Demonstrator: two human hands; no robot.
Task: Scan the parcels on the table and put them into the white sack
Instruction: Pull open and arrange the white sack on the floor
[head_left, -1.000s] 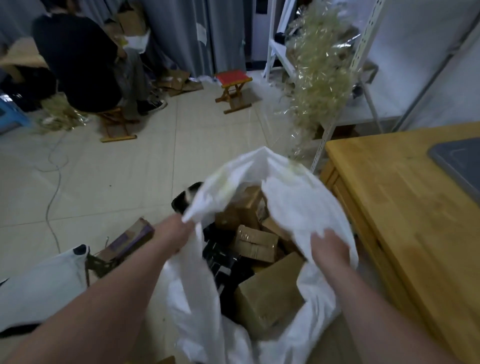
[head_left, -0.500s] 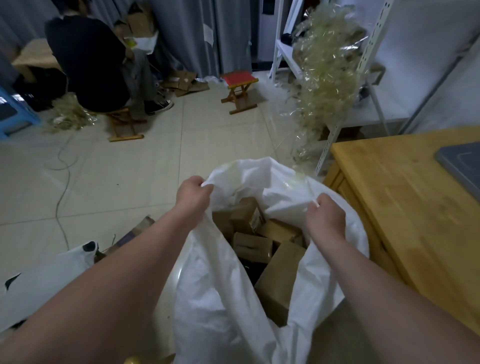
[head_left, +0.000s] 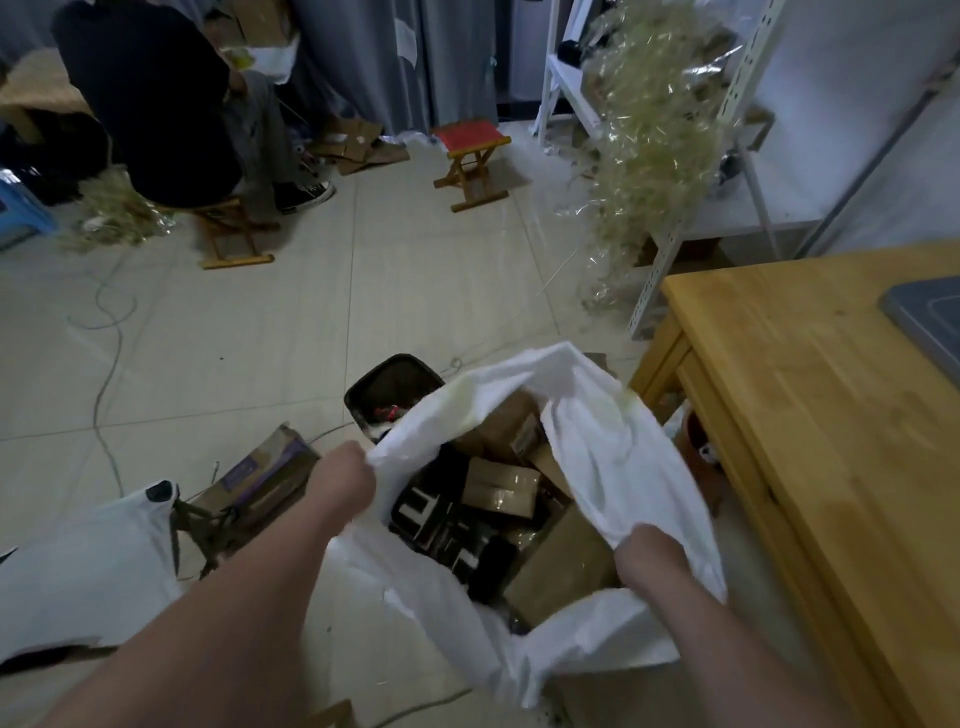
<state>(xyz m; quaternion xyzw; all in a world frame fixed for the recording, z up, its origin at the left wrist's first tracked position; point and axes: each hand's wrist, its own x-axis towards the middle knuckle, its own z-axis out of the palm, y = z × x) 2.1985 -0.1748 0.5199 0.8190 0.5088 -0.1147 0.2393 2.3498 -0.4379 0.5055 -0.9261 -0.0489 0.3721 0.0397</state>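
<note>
Below the head camera, on the floor tiles, the white sack (head_left: 613, 457) stands with its mouth pulled wide between both hands. The left hand (head_left: 345, 478) is clenched on the near-left rim and the right hand (head_left: 649, 551) grasps the near-right rim, its fingertips buried in the cloth. The opening's long axis runs from near the body towards the far edge, and the parcels (head_left: 501, 488), brown boxes and dark packets, lie inside it, lower than both hands.

The wooden surface (head_left: 831, 415) lies to the right, just beside the sack, so the right hand is the nearer one for any reach back to it. No parcel shows on the visible part, only the corner of a grey tray (head_left: 930, 322).

A black bin (head_left: 395, 384) touches the sack's far-left side, and a box (head_left: 260, 473) and another white bag (head_left: 78, 561) lie to the left. Farther off are a red stool (head_left: 470, 137), a seated person (head_left: 150, 104) and a cellophane bundle (head_left: 654, 130) by a white rack.
</note>
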